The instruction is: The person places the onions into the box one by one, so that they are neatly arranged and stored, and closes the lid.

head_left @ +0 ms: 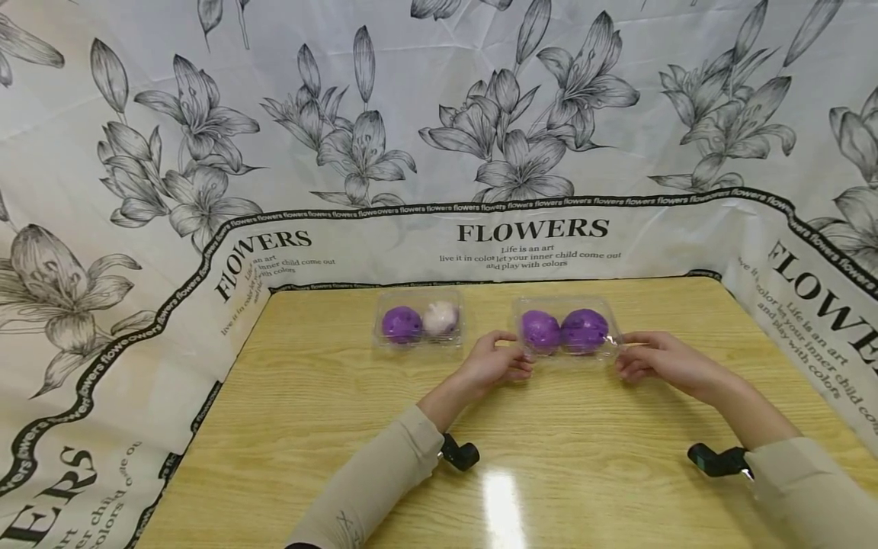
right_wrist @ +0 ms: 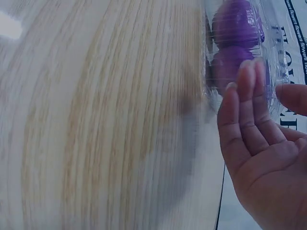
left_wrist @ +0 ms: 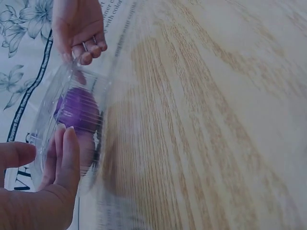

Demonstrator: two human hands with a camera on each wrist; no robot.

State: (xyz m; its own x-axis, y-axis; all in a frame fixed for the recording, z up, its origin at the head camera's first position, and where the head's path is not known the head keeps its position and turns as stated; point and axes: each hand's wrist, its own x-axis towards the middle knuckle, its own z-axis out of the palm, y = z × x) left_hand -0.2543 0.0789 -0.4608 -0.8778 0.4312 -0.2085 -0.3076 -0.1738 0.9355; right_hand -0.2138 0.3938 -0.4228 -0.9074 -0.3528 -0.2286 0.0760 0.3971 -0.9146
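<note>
A clear plastic box with two round purple items in it is held from both ends on the wooden table. At its left end my left hand holds it, the thumb at one edge and the fingers along the front in the left wrist view. My right hand grips the opposite end, with the thumb and fingers on either side of the box in the right wrist view. Whether the box touches the table cannot be told.
A second clear box stands to the left, holding one purple round item and one whitish one. Flower-printed cloth hangs along the back and sides of the table. Black wrist devices show near both sleeves.
</note>
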